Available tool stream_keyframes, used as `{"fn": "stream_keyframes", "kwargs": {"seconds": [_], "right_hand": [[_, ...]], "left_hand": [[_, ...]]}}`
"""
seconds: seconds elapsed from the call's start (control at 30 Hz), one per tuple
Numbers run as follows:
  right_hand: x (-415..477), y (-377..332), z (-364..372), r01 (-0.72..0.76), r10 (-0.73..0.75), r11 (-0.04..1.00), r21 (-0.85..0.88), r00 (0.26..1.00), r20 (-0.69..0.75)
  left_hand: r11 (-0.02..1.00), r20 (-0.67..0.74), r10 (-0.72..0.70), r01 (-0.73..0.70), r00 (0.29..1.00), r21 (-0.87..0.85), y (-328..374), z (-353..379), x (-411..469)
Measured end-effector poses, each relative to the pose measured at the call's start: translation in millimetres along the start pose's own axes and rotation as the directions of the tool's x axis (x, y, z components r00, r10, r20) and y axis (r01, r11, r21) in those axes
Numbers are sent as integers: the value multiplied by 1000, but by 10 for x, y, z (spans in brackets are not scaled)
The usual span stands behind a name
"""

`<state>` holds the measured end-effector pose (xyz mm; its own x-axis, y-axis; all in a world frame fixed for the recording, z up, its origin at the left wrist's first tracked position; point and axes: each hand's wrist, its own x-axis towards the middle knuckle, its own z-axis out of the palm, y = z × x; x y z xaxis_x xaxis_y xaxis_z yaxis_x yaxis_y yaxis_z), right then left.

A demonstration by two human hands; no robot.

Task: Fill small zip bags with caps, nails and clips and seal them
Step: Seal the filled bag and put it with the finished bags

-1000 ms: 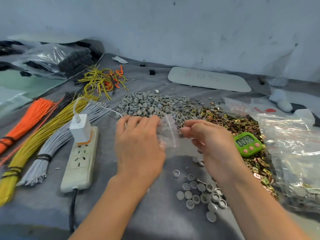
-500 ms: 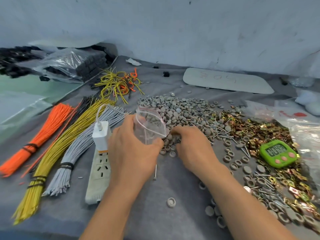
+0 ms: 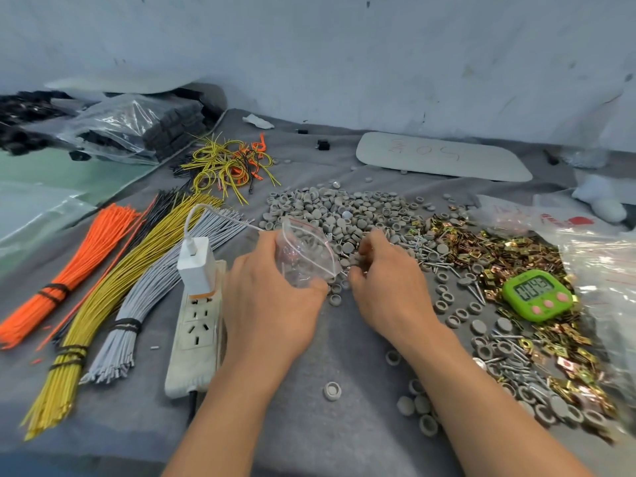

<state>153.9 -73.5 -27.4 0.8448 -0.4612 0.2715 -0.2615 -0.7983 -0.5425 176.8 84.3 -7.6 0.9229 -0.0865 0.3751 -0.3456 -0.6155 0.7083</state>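
Clear plastic zip bag (image 3: 306, 256) sits in the left hand (image 3: 272, 297), thumb and fingers curled round it, its mouth gaping toward the grey caps (image 3: 344, 215) heaped on the bench (image 3: 344, 425). I see the right hand (image 3: 389, 280) just beside the bag, fingers curled down among the caps; whether they grip any I cannot tell. Nails (image 3: 430, 258) and brassy clips (image 3: 499, 249) lie to its right.

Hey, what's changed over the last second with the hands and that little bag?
The right hand let go of the bag and reached into the grey caps, fingers curled among them; whether it holds any is unclear. The left hand kept its grip on the bag, mouth now open toward the right. Timer, power strip and wire bundles stayed put.
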Motion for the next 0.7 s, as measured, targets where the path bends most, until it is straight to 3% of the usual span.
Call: {"fn": "stream_keyframes", "kwargs": {"seconds": [0.13, 0.23, 0.33, 0.6, 0.7], "right_hand": [[-5, -25, -50, 31, -31, 1000, 0, 999, -18], [-14, 9, -85, 17, 1, 980, 197, 996, -89], [-61, 40, -116, -31, 60, 922, 386, 996, -63], [-156, 274, -360, -149, 151, 869, 472, 988, 35], [-179, 290, -395, -239, 219, 765, 599, 970, 107]], "left_hand": [[1000, 4, 2, -2, 1000, 15, 74, 15, -15], [998, 29, 10, -11, 1000, 56, 148, 63, -34], [996, 55, 33, -37, 998, 80, 175, 103, -46], [994, 67, 78, -82, 995, 68, 276, 272, -111], [979, 96, 139, -151, 986, 139, 302, 337, -158]]}}
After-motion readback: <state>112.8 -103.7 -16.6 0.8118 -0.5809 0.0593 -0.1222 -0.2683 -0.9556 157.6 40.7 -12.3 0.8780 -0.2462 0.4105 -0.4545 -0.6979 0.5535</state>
